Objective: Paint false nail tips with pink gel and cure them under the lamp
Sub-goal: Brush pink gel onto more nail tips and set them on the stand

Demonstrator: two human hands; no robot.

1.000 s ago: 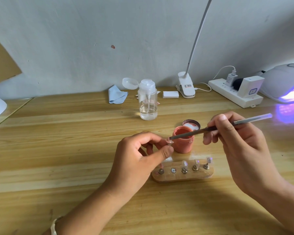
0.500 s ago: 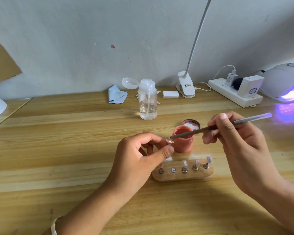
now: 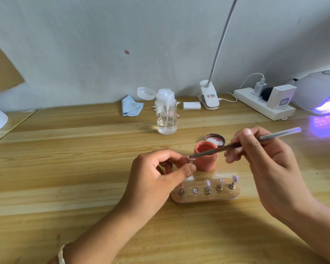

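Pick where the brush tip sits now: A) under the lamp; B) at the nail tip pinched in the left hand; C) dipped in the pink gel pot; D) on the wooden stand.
B: the brush, held by the right hand, ends at the nail tip that the left hand pinches, beside the pink gel pot.

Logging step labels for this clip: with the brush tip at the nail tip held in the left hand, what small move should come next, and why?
Probably a short stroke of the brush along the nail tip. The left hand pinches it beside the open gel pot, the right hand holds the bristles against it, and no clear pink coat shows yet.
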